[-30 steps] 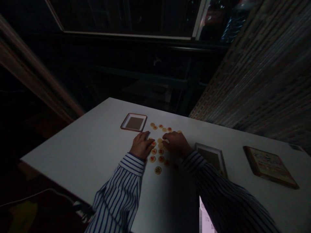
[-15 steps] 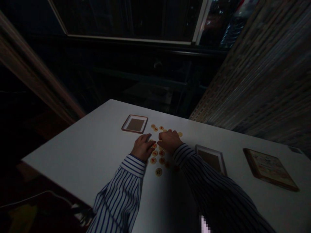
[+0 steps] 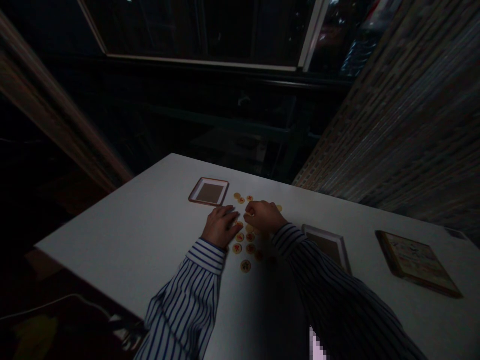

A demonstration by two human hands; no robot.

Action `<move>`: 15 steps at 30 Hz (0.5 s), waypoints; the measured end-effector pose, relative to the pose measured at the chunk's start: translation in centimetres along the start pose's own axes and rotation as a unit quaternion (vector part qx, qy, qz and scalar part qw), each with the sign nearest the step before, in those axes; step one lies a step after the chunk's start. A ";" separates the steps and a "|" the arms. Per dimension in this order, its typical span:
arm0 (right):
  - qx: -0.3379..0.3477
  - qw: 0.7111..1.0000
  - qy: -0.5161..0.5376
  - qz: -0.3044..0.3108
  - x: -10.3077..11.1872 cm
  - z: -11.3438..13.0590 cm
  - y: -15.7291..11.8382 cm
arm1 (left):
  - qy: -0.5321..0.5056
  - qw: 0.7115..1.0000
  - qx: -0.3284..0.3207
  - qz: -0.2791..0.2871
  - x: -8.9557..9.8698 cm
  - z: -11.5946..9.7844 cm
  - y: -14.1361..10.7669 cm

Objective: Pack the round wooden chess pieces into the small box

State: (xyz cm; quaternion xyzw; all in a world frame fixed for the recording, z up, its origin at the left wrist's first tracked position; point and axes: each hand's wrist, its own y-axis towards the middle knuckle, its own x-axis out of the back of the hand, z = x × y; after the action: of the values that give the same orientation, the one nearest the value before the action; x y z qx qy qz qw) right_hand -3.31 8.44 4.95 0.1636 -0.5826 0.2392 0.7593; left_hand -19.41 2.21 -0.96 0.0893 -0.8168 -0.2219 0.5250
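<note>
fingers (image 3: 250,214) of the right hand (image 3: 264,218) pinch one disc from the round wooden discs (image 3: 246,245) mid-table; left hand (image 3: 221,226) rests flat, fingers together; best lifted singly, neighbours undisturbed.

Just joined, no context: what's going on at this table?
A person in striped sleeves has both hands on a spread of round game discs with red markings, lying on a white table. The left hand rests flat on the discs at the left of the cluster; the right hand is curled over discs at the top, though the light is too dim to tell if it pinches one. A shallow tray sits beyond the left hand, another tray by the right sleeve, and a wooden board lies far right.
</note>
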 end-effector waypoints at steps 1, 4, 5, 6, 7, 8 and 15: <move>0.002 0.998 0.067 -0.003 -0.1 -0.3 0.1 | -0.006 1.000 0.004 -0.011 0.0 -0.1 0.1; 0.010 0.956 0.294 0.012 -0.7 -0.9 0.3 | -0.029 0.999 0.015 -0.035 0.3 -0.4 0.3; 0.010 0.935 0.354 0.018 -0.8 -1.0 0.3 | -0.036 0.998 0.016 -0.040 0.4 -0.6 0.3; 0.007 0.915 0.403 0.025 -0.9 -1.0 0.3 | -0.041 0.998 0.016 -0.043 0.5 -0.8 0.4; 0.005 0.897 0.440 0.030 -1.0 -1.0 0.2 | -0.046 0.998 0.014 -0.046 0.7 -1.0 0.4; 0.002 0.883 0.468 0.033 -1.0 -1.0 0.2 | -0.050 0.997 0.012 -0.050 0.8 -1.2 0.5; 0.002 0.832 0.553 0.048 -0.6 -0.9 -0.4 | -0.083 0.993 -0.006 -0.089 0.9 -1.7 0.6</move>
State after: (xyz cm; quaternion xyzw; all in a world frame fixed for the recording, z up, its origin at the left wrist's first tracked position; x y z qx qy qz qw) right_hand -2.51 8.46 4.18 -0.0222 -0.0723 0.3269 0.9420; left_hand -18.27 1.91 0.64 0.1397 -0.8450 -0.2789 0.4344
